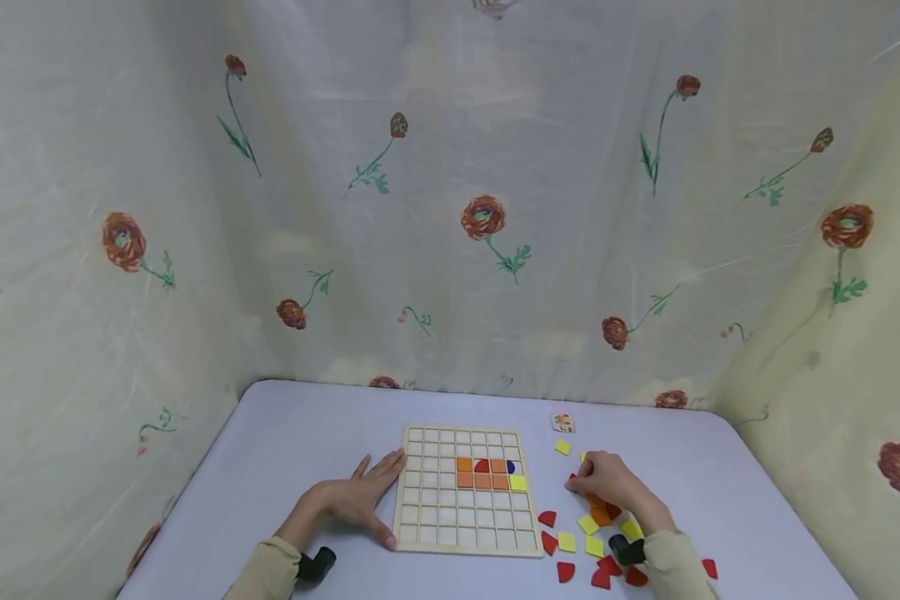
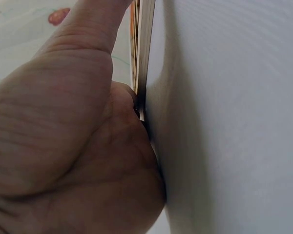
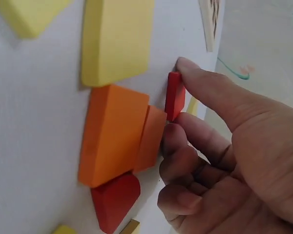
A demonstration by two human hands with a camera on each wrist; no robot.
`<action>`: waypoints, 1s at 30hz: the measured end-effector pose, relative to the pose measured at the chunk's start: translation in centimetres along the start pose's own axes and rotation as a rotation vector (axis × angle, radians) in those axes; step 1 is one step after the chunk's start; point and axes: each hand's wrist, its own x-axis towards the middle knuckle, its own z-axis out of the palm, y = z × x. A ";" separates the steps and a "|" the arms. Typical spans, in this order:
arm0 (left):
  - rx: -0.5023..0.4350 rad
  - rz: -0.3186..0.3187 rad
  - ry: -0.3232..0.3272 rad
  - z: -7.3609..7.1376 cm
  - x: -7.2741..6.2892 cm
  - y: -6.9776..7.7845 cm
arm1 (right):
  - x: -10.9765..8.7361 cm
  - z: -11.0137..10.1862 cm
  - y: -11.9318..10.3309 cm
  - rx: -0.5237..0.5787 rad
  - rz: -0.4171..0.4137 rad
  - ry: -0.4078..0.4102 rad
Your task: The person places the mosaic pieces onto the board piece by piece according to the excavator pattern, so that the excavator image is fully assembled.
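A pale wooden grid board (image 1: pixel 429 517) lies on the table, with several orange squares, a yellow square (image 1: pixel 518 483), a red piece (image 1: pixel 482 466) and a blue piece (image 1: pixel 511 467) in its cells. My left hand (image 1: pixel 360 498) rests along the board's left edge, fingers spread, thumb by the near corner; the left wrist view shows its palm (image 2: pixel 112 161) beside the board's side. To the right of the board, my right hand (image 1: pixel 613 482) pinches a red quarter-circle piece (image 3: pixel 175 97) between thumb and index finger. Orange pieces (image 3: pixel 115 136) lie just beside those fingers.
Loose yellow squares (image 1: pixel 566 542) and red quarter-circles (image 1: pixel 566 572) are scattered right of the board and around the right wrist. A small picture card (image 1: pixel 562 422) lies behind them. Flower-patterned curtain (image 1: pixel 450 292) surrounds the table's back and sides.
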 end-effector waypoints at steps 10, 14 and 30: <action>-0.009 -0.012 -0.008 -0.1 -0.1 0.3 | 0.4 0.1 0.5 0.059 -0.089 -0.003; -0.006 -0.018 -0.011 -0.1 -0.1 0.3 | 0.6 0.2 0.5 0.040 -0.121 -0.052; 0.000 -0.024 -0.008 -0.1 0.2 0.2 | -0.4 3.0 -4.0 0.091 -0.400 -0.053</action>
